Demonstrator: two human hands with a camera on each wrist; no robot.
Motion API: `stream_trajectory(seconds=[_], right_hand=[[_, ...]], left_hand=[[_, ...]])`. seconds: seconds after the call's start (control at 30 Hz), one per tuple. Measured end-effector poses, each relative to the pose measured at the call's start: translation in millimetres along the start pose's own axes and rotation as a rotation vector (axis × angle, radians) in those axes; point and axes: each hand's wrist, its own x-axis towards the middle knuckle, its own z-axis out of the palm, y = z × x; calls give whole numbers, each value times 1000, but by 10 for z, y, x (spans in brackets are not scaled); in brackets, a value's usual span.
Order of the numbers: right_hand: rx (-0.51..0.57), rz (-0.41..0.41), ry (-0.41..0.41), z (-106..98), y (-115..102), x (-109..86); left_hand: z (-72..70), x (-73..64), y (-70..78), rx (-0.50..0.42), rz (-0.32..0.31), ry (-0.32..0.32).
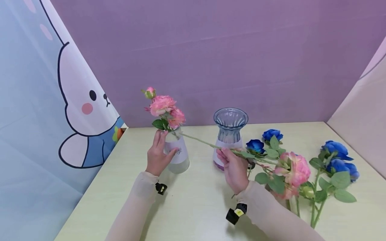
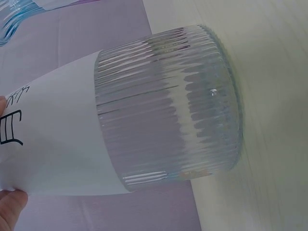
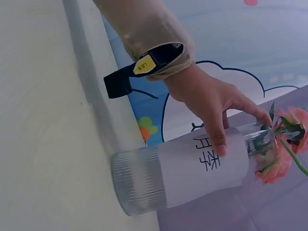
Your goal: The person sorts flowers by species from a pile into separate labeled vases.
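Note:
My left hand (image 1: 158, 156) grips a clear ribbed glass vase (image 1: 180, 165) near its neck, with the thumb on its white label (image 3: 192, 168). Pink flowers (image 1: 163, 105) with green leaves stand in that vase. The right hand (image 1: 236, 170) pinches the long green stem (image 1: 200, 140) of a pink flower spray. Its bare end lies right at the vase's mouth, while its pink bloom (image 1: 294, 169) hangs off to the right, over the forearm. In the left wrist view, the vase's base (image 2: 207, 96) stands on the table, and only fingertips (image 2: 12, 207) show at the label.
A blue-tinted glass vase (image 1: 230, 122) with a white label stands behind the right hand. Several blue flowers (image 1: 336, 150) with leafy stems lie on the table at the right, and another blue flower (image 1: 255, 146) lies close to that vase. A purple backdrop (image 1: 211, 67) rises behind the table.

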Motion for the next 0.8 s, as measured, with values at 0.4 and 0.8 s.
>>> stream_trajectory(seconds=[0.4,0.8], right_hand=[[-315,-164,-131,173,-159,69],[-591,-277,-228,380,-490,119]], left_hand=[[-6,17,22,-4,5,10],[-13,4,7,0,5,7]])
